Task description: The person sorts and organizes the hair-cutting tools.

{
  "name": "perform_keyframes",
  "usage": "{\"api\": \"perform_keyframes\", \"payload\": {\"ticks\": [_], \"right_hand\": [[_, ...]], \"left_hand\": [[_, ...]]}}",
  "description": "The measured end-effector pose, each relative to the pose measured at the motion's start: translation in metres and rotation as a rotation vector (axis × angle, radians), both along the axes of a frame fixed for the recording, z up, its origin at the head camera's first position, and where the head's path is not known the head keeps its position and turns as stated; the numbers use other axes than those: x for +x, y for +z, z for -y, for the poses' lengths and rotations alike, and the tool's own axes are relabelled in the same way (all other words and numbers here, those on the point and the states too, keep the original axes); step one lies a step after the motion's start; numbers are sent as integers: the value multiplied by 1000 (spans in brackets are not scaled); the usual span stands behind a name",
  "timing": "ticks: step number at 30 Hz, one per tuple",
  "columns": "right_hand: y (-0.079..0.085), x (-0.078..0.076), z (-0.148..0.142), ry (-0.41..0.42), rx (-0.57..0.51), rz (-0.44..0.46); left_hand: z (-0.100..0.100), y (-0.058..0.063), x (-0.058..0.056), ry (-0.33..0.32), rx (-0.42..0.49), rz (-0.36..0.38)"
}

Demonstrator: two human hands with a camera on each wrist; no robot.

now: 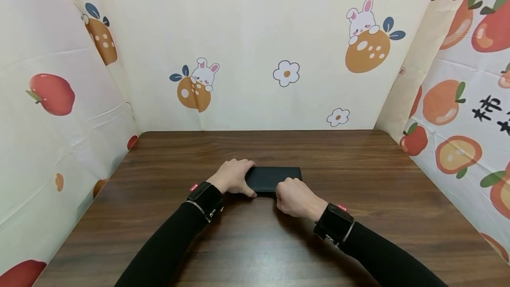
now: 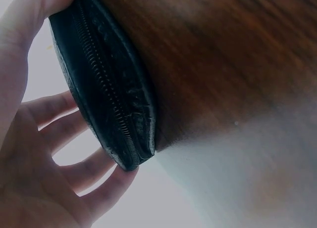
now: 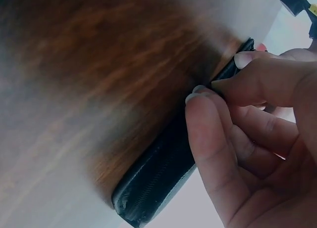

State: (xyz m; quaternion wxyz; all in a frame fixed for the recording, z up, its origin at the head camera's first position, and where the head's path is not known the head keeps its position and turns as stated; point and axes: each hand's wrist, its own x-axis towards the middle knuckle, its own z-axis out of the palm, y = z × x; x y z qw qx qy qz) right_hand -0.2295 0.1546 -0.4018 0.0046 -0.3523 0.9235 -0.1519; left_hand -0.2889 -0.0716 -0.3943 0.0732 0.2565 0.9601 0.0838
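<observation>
A black zip-around wallet [image 1: 275, 177] lies on the wooden table in front of me. My left hand [image 1: 234, 178] grips its left end, thumb on the near side and fingers round the far side. Dark zipper teeth [image 2: 106, 87] run along the wallet's end in the left wrist view. At the near edge, toward the right, my right hand [image 1: 295, 198] pinches the wallet at its zipper with thumb and curled fingers. The right wrist view shows the wallet's edge [image 3: 156, 181] passing behind these fingertips, which hide the small part between them.
The brown wooden table [image 1: 342, 158] spreads around both hands. Fruit-and-rabbit printed cloth walls [image 1: 247, 101] enclose it at the back, left and right. Black bands with devices [image 1: 334, 223] sit on both wrists.
</observation>
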Motion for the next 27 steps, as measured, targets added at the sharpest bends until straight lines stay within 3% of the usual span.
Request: {"api": "perform_keyframes", "payload": {"ticks": [27], "right_hand": [[0,-5,18,9,21,11]], "left_hand": [[1,-1,-2,-5,0,-2]]}}
